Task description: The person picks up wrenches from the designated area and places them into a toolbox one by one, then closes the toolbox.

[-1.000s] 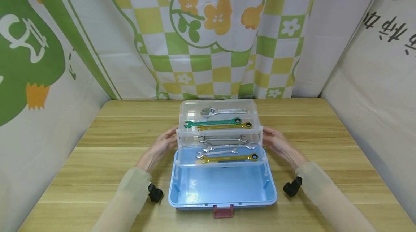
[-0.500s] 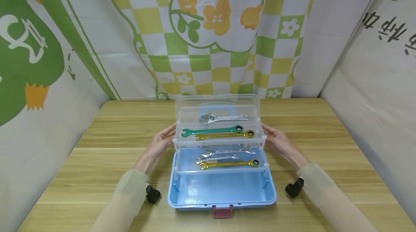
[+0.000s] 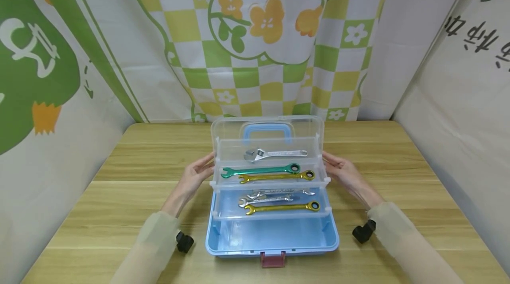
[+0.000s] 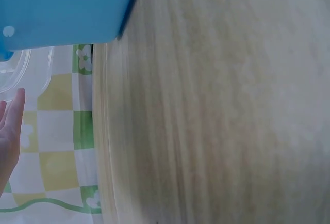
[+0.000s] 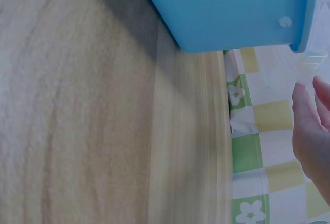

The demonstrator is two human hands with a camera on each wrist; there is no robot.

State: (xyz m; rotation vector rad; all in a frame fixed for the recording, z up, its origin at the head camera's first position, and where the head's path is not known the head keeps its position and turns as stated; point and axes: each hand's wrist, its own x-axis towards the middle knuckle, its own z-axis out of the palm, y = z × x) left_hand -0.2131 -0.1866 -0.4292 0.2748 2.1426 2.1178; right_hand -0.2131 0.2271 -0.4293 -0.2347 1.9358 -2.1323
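Observation:
In the head view a blue toolbox stands with its clear lid raised and its tiered clear trays fanned out. An adjustable wrench lies uppermost. Below it are a green ratchet wrench and a gold one. The lowest tier carries silver open-end wrenches and another gold ratchet wrench. My left hand touches the lid's left side with fingers extended, my right hand its right side. Some fingertips are hidden behind the lid.
A blue handle shows through the lid. On the toolbox front hangs a dark red latch. Everything stands on a wooden table, with a patterned curtain close behind and white side walls left and right.
The lid has swung forward to a more upright stand, and its handle has come into view. The trays with the wrenches have moved down and toward me. Both hands have stayed at the lid's sides.

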